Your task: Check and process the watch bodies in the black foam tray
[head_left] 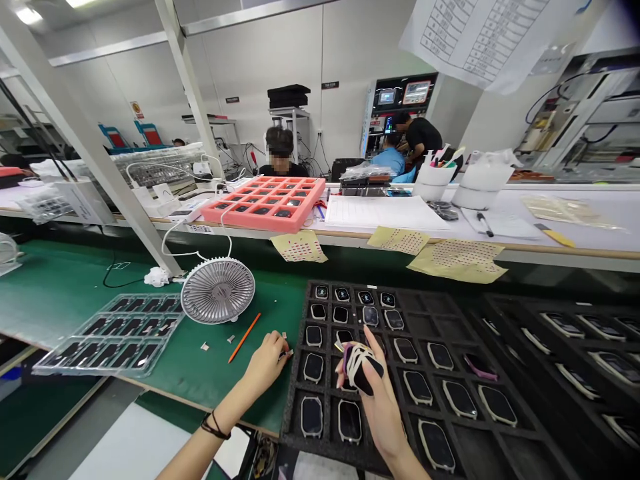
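My right hand (373, 390) hovers over the black compartment tray (425, 320) and is closed on a small black screen-like part with a white rim (361, 369). My left hand (267, 360) rests on the green mat at the tray's left edge, fingers pinched on a tiny light piece (286, 353). The tray's pockets hold several dark watch-like parts with pale rims (313, 367).
A small grey fan (217, 291), an orange pencil (245, 337) and a clear tray of dark parts (113, 330) lie on the mat to the left. A second black tray (575, 333) is on the right. On the shelf behind are a pink tray (265, 203) and yellow sticker sheets (457, 260); people work beyond.
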`<state>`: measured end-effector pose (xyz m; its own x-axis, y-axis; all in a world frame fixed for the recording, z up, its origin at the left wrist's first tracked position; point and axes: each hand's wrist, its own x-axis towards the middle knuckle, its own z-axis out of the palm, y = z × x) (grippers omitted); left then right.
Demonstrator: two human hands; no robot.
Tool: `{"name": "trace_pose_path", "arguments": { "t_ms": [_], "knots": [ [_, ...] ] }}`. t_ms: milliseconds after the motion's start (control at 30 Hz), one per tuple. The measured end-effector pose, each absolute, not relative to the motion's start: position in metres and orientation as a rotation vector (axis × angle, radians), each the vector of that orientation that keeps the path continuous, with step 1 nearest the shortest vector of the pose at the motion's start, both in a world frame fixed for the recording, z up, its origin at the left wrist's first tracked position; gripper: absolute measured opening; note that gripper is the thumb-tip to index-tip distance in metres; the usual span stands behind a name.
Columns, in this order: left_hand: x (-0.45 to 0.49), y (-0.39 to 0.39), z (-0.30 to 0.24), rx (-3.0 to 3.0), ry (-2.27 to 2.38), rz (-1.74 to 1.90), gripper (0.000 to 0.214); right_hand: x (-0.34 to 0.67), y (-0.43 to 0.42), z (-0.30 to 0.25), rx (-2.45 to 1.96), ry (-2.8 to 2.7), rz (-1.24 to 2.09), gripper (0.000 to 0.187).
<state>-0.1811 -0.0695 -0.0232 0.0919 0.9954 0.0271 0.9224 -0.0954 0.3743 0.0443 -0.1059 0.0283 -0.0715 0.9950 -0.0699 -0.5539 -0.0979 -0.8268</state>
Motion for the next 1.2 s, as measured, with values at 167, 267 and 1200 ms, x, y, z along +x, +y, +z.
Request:
{"name": "trace_pose_path", "arguments": {
  "t_ms": [167,267,1200],
  "knots": [
    [-0.172,-0.068,0.001,1.903,1.787,0.758,0.013,0.043,-0.106,0.031,-0.766,-0.712,1.523,0.062],
    [-0.151,-0.077,0.033,1.774,1.519,1.061,0.024,0.042,-0.106,0.03,-0.752,-0.707,1.512,0.062],
    [-0.048,-0.082,0.057,1.554,0.763,0.668,0.059,0.088,-0.097,0.022,-0.934,-0.781,1.268,0.062]
  ]
}}
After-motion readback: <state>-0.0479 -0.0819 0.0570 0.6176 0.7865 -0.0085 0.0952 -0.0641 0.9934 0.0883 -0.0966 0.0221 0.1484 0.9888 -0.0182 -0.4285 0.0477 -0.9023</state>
